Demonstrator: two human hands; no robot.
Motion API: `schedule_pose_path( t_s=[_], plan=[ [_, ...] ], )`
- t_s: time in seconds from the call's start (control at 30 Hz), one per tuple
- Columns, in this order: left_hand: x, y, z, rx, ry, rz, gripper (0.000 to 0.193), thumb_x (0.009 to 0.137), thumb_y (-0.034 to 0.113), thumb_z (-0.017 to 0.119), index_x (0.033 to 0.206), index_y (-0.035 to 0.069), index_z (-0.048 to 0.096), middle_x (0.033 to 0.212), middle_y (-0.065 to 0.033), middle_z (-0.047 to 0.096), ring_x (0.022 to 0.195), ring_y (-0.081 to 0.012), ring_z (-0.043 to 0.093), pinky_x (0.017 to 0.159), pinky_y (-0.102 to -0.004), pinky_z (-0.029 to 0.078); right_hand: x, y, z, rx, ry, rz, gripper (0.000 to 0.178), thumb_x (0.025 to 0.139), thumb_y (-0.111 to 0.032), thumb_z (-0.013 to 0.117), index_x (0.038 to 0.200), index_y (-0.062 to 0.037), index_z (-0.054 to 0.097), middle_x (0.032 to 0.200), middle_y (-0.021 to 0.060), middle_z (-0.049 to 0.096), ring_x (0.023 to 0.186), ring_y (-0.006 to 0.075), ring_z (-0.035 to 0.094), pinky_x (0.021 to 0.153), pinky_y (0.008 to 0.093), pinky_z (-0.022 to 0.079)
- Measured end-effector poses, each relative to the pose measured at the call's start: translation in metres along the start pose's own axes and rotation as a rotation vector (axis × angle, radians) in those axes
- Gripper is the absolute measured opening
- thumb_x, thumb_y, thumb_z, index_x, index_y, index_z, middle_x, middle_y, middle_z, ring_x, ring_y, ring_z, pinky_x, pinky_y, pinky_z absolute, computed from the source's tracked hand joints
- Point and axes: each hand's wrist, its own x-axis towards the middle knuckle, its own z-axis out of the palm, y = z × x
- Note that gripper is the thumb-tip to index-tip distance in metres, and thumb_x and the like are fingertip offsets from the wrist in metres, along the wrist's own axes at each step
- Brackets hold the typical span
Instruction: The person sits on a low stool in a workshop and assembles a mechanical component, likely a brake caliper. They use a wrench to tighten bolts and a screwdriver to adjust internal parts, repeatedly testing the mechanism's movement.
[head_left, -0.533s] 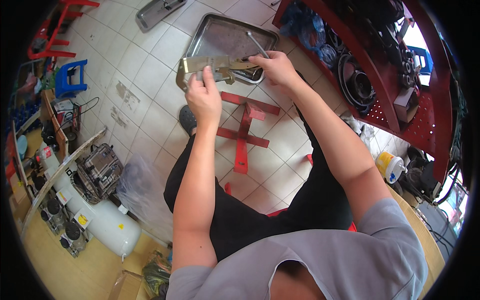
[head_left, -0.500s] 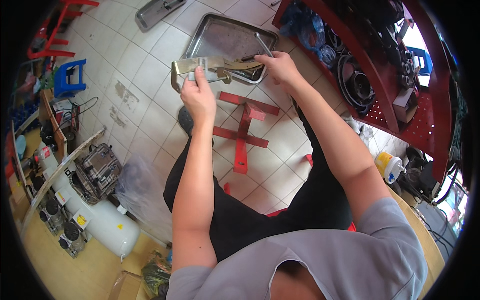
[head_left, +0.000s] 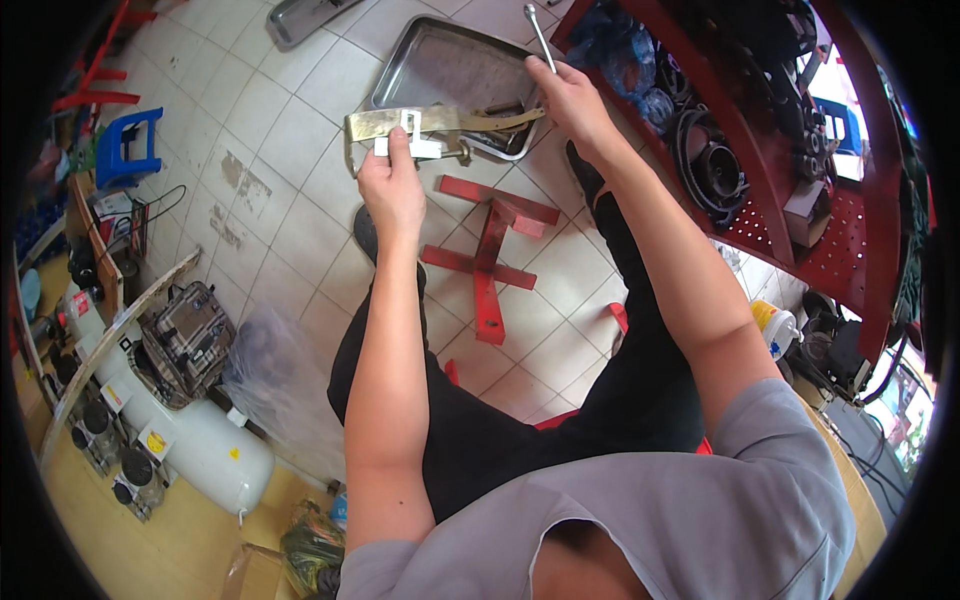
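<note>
My left hand point(head_left: 392, 188) grips a yellowish metal bracket point(head_left: 372, 127), its thumb pressed on a white part at the bracket's middle. A curved flat arm point(head_left: 497, 122) reaches right from the bracket to beside my right hand point(head_left: 575, 108). My right hand is closed around a silver wrench point(head_left: 541, 35), whose ring-like end points up and away. Whether those fingers also touch the curved arm is hard to make out. Below and beyond the bracket, on the floor, lies a metal tray point(head_left: 392, 78) with dark small parts in its near right corner.
A red metal stand point(head_left: 490, 262) stands on the tiles between my feet. At the right is a red shelf rack point(head_left: 765, 235) with belts, bags and parts. A blue stool point(head_left: 128, 150), a tool case point(head_left: 188, 345) and a white tank point(head_left: 210, 455) are at the left.
My right hand has moved slightly up and right, lifting the wrench farther away from me. The bracket has tilted a little in my left hand.
</note>
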Motion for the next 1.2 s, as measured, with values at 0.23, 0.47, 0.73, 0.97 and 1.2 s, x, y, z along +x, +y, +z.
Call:
schedule_pose_path(
  t_s=[0.23,0.47,0.73,0.97,1.2],
  plan=[
    [-0.007,0.022,0.014,-0.447,-0.401,-0.301,0.029,0.093,0.032,0.055,0.095,0.004,0.059,0.075,0.0014,0.056,0.055,-0.0028,0.042,0.045,-0.0185,0.032,-0.008,0.000,0.010,0.033,-0.542,-0.232,0.017,0.085,-0.011,0.062,0.084,-0.0049,0.046,0.088,0.0021,0.058,0.082,0.0092,0.053,0.074,0.0252,0.043],
    [0.022,-0.025,0.062,-0.769,-0.588,-0.527,0.025,0.092,0.030,0.057,0.092,0.006,0.057,0.074,-0.0019,0.055,0.053,-0.0105,0.043,0.047,-0.0244,0.034,0.017,0.017,-0.035,-0.140,0.081,-0.210,0.012,0.077,-0.006,0.056,0.076,-0.0037,0.045,0.068,0.0052,0.055,0.062,0.0117,0.049,0.055,0.0303,0.043],
    [0.073,-0.185,0.156,-0.522,-0.382,-0.715,0.028,0.092,0.031,0.055,0.105,0.006,0.055,0.092,-0.0055,0.059,0.071,-0.0182,0.057,0.058,-0.0311,0.045,0.004,0.003,-0.068,0.098,0.273,-0.130,0.016,0.079,-0.005,0.057,0.079,-0.0071,0.042,0.069,0.0008,0.050,0.064,0.0084,0.044,0.054,0.0256,0.036],
    [0.085,-0.240,0.182,-0.297,-0.225,-0.881,0.039,0.091,0.025,0.056,0.121,0.002,0.046,0.115,-0.0154,0.054,0.089,-0.0300,0.062,0.078,-0.0448,0.052,0.010,0.016,-0.078,0.181,0.263,-0.026,0.017,0.081,-0.003,0.056,0.080,-0.0089,0.040,0.073,0.0015,0.052,0.064,0.0082,0.043,0.056,0.0240,0.035],
    [0.092,-0.223,0.171,0.215,-0.565,-0.614,0.049,0.091,0.028,0.052,0.130,0.003,0.042,0.126,-0.0146,0.051,0.093,-0.0300,0.062,0.080,-0.0385,0.049,0.002,-0.006,-0.078,0.556,0.170,0.086,0.019,0.084,0.003,0.051,0.081,-0.0086,0.037,0.080,0.0098,0.057,0.075,0.0210,0.065,0.057,0.0302,0.049]
  ],
)
